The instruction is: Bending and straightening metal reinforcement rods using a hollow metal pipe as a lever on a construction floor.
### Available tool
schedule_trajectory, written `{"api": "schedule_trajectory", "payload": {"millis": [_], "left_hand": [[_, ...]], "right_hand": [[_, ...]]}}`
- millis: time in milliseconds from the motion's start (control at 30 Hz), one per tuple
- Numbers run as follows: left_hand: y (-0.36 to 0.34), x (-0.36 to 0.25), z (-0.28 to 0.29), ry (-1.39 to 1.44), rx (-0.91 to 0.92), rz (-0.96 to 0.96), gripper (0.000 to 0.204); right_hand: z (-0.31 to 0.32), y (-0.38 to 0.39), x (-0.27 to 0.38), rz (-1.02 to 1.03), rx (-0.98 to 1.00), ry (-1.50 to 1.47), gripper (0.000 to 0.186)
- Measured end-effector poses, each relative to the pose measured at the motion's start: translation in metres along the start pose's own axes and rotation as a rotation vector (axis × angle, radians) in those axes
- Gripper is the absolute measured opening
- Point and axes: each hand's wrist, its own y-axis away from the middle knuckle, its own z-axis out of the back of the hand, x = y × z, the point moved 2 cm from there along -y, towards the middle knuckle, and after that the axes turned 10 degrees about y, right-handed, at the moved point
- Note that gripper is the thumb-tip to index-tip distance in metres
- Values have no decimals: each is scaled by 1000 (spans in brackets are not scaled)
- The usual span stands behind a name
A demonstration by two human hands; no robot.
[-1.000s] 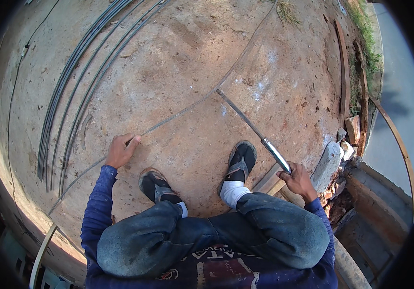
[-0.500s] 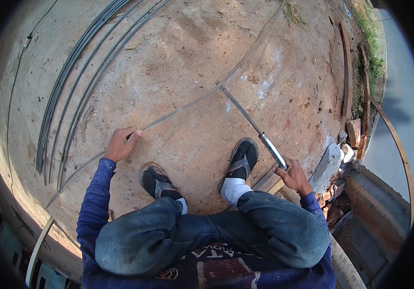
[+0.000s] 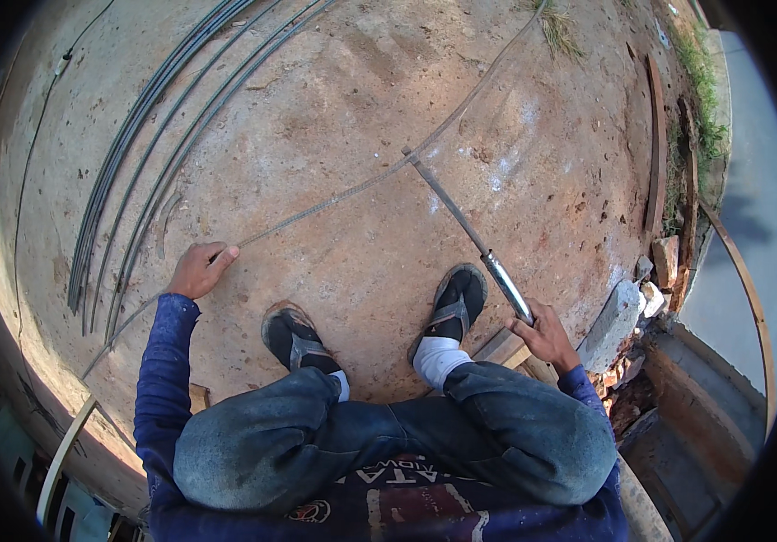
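A long ribbed steel rod (image 3: pixel 330 200) crosses the ground from lower left to upper right. My left hand (image 3: pixel 199 270) is closed around it, left of my feet. In my right hand (image 3: pixel 544 336) is the shiny pipe handle of a long bar tool (image 3: pixel 448 202), at the right by my knee. The tool's far end meets the rod in front of my feet, at an angle to it. How that end grips or hooks the rod is too small to make out.
Several loose steel rods (image 3: pixel 164 172) lie at the upper left, with a thin dark cable (image 3: pixel 29 163) beyond them. Wooden planks (image 3: pixel 656 144), broken concrete (image 3: pixel 613 325) and a sunken block-edged gap (image 3: pixel 696 388) are at the right. A wooden piece (image 3: pixel 502 349) lies beside my right foot.
My left hand has moved a little to the left along the rod. The tool and my right hand have barely shifted, and the tool's end is still at the rod.
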Motion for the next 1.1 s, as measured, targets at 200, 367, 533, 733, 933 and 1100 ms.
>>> {"api": "schedule_trajectory", "payload": {"millis": [200,367,533,733,933,1100], "left_hand": [[19,30,10,-29,-77,139,67],[26,18,15,13,-101,112,68],[17,37,2,71,24,177,70],[10,41,-10,39,40,193,70],[13,31,-32,54,-30,171,71],[12,29,-36,-8,22,250,70]], "right_hand": [[19,33,17,-70,332,-560,50],[41,62,35,-45,526,-1063,60],[51,55,42,-258,463,-778,57],[42,45,46,-347,398,-614,61],[36,41,38,-406,322,-495,63],[24,38,32,-388,247,-493,62]]}}
